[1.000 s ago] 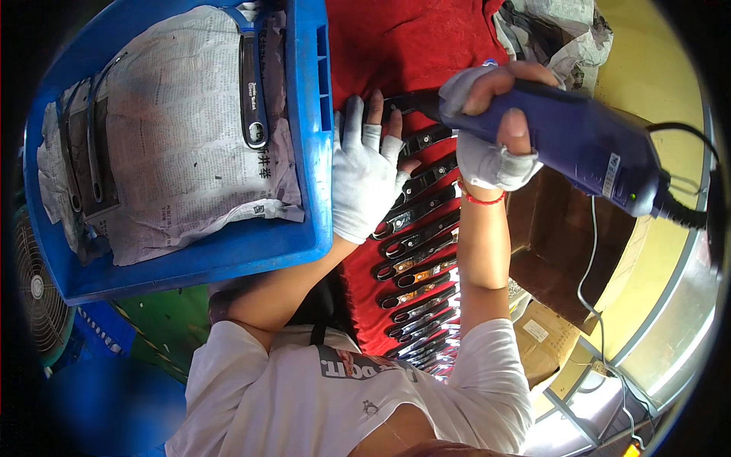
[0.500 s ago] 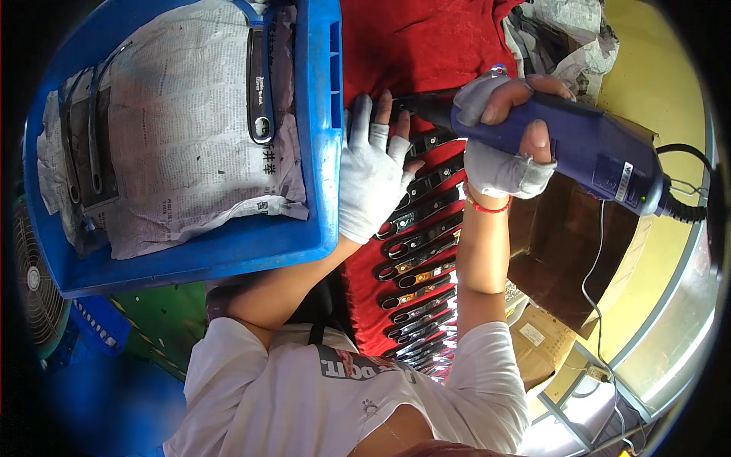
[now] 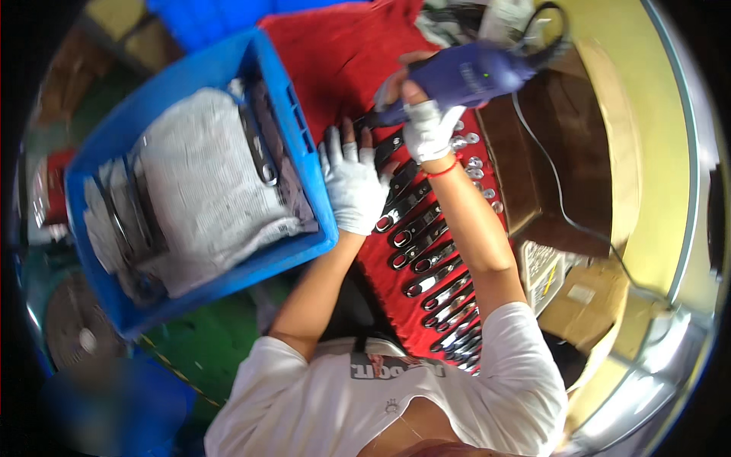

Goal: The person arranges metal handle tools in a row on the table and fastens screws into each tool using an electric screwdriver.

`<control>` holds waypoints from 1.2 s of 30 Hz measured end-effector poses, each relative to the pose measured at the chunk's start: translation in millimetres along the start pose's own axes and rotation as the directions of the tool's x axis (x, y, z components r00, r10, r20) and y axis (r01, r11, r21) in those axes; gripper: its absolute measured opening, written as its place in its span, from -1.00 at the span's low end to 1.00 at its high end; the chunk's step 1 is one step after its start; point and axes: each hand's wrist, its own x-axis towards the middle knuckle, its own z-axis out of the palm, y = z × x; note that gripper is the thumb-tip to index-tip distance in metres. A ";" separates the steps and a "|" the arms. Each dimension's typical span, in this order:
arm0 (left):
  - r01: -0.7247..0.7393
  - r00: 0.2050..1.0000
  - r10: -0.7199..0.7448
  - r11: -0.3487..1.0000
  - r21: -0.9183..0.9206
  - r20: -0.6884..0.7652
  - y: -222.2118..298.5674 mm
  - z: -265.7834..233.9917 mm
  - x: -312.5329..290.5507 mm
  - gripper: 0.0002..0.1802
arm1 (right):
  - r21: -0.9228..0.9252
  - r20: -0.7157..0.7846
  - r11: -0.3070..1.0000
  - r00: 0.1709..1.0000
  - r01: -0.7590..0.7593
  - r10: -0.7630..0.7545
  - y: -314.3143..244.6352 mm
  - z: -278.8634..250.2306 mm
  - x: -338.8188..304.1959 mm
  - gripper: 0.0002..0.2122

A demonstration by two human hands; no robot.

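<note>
My right hand (image 3: 430, 126), in a white fingerless glove, is wrapped around a purple corded power tool (image 3: 472, 75). The tool's dark front end points left, close to my left fingertips; its exact kind I cannot make out. My left hand (image 3: 354, 183), gloved the same way, lies flat with fingers spread at the red cloth's left edge, beside the blue crate. Below and between both hands runs a row of black handles (image 3: 415, 228) with hanging holes, laid side by side on the red cloth (image 3: 320, 65). What the tool's tip touches is blurred.
At left stands a blue crate (image 3: 329, 228) holding newspaper (image 3: 205, 183) and more black handles (image 3: 259, 148). An open cardboard box (image 3: 563, 152) is at right, crossed by a thin cable (image 3: 560, 202). Crumpled paper lies at the far end, and a fan (image 3: 84, 327) stands lower left.
The whole view has turned and shifted. In it, the purple tool has swung its rear end upward and sits farther left; my right hand still grips it. My left hand stays spread beside the crate.
</note>
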 end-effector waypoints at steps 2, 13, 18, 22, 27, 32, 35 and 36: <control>-0.005 0.999 0.005 1.000 0.008 -0.048 -0.4 -0.8 -6.3 -0.30 | -0.032 -0.080 0.999 0.996 0.037 -0.039 -8.6 -5.1 -14.8 -0.60; 0.106 0.849 0.521 -0.326 -0.939 -0.085 122.4 -172.9 -55.1 -0.83 | -0.229 -0.694 0.893 0.708 -0.388 0.130 -199.5 -74.6 -229.2 -0.68; 0.297 0.568 0.741 -0.592 -0.749 -0.360 167.9 -208.9 -53.6 -0.60 | -0.164 -0.931 0.937 0.362 -0.307 -0.044 -218.3 -83.4 -358.9 -0.53; 0.383 0.499 0.777 -0.595 -0.707 -0.383 178.0 -220.8 -80.2 -0.66 | -0.190 -0.954 0.981 0.239 -0.022 -0.180 -253.0 -60.0 -408.8 -0.66; 0.416 0.480 0.782 -0.601 -0.682 -0.397 170.3 -232.2 -115.8 -0.71 | -0.190 -0.962 0.981 0.193 0.025 -0.192 -253.7 -58.3 -460.0 -0.69; 0.371 0.479 0.769 -0.615 -0.696 -0.425 167.9 -253.0 -148.7 -0.74 | -0.225 -0.936 0.974 0.277 0.004 -0.217 -274.7 -80.2 -464.4 -0.70; 0.361 0.461 0.781 -0.599 -0.715 -0.421 174.8 -262.8 -169.6 -0.75 | -0.288 -0.909 0.949 0.350 -0.130 -0.228 -283.2 -127.6 -481.7 -0.75; 0.349 0.464 0.780 -0.597 -0.722 -0.420 174.7 -269.4 -173.9 -0.75 | -0.343 -0.905 0.893 0.357 -0.293 -0.230 -289.8 -141.7 -475.6 -0.77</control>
